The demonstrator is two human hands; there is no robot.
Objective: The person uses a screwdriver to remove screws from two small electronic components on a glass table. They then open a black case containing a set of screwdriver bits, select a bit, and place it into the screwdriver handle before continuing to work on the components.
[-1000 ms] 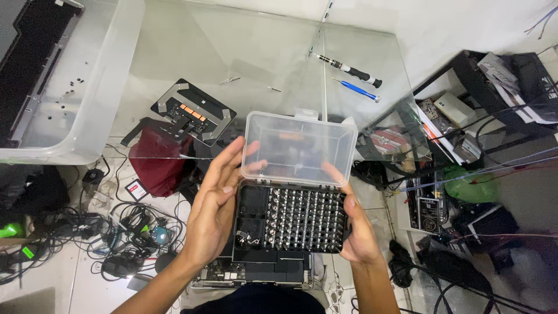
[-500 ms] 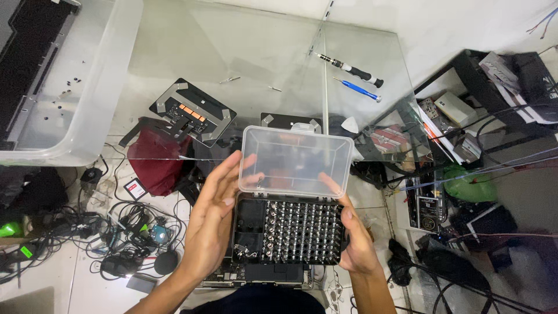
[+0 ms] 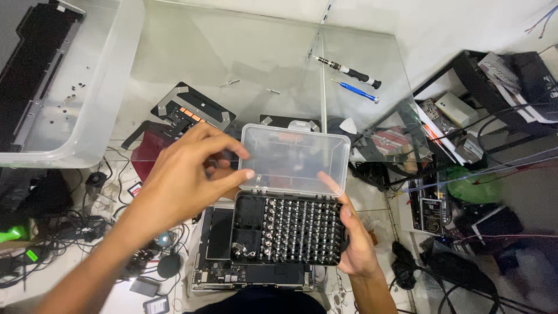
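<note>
A black bit case [image 3: 288, 229], full of several rows of metal screwdriver bits, is held over an opened laptop [image 3: 256, 276]. Its clear hinged lid [image 3: 293, 160] stands open at the far side. My right hand [image 3: 356, 238] grips the case's right edge, with the index finger reaching up to the lid. My left hand [image 3: 186, 174] is at the lid's left edge; the thumb touches its lower left corner and the fingers curl over the edge. The case's two left compartments hold only a few small pieces.
A glass tabletop [image 3: 261, 52] carries a black screwdriver [image 3: 349, 71] and a blue one [image 3: 356, 90]. A clear plastic bin [image 3: 87, 99] sits at the left. A laptop part [image 3: 192, 110], cables [image 3: 70, 232] and electronics clutter [image 3: 465, 151] lie below and to the right.
My left hand has left the case's left side and risen to the lid's left edge. The case sits a little lower in view and the lid is still open.
</note>
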